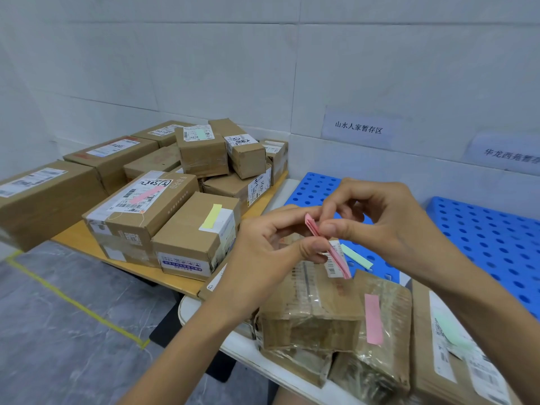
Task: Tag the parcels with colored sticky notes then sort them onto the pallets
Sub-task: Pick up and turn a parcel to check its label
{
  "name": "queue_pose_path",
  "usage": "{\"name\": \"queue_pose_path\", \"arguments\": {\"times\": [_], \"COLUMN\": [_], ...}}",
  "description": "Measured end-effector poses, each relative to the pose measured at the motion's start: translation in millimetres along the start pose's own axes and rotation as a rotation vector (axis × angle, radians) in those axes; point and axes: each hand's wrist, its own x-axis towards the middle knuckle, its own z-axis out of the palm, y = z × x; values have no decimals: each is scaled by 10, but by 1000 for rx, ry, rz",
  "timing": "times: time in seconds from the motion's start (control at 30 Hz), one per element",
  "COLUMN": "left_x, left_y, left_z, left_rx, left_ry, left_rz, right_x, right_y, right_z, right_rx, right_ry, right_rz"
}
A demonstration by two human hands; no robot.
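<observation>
Left hand (263,247) and right hand (388,223) both pinch pink sticky-note pad (312,227); risk: thumb slip lifts two sheets together or creases one.

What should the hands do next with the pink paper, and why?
Probably peel one note off the pink pad. The left hand and right hand both pinch it, and the brown parcel just below shows no coloured note, while the plastic-wrapped parcel beside it already wears a pink note.
</observation>
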Motion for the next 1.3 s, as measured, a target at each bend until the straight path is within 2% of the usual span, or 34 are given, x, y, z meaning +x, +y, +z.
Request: {"name": "queue_pose_path", "arguments": {"times": [0.57, 1.1, 1.3], "left_x": [-15, -17, -10], "left_y": [10, -33, -55], "left_z": [4, 37, 48], "left_rx": [-18, -3, 73], "left_ry": [6, 0, 19], "left_rz": [-25, -9, 9], "right_x": [-61, -120, -149], "right_y": [-9, 0, -38], "right_z": [72, 53, 79], "right_rx": [72, 16, -28], "right_ry": [49, 54, 113], "right_rz": [60, 59, 95]}}
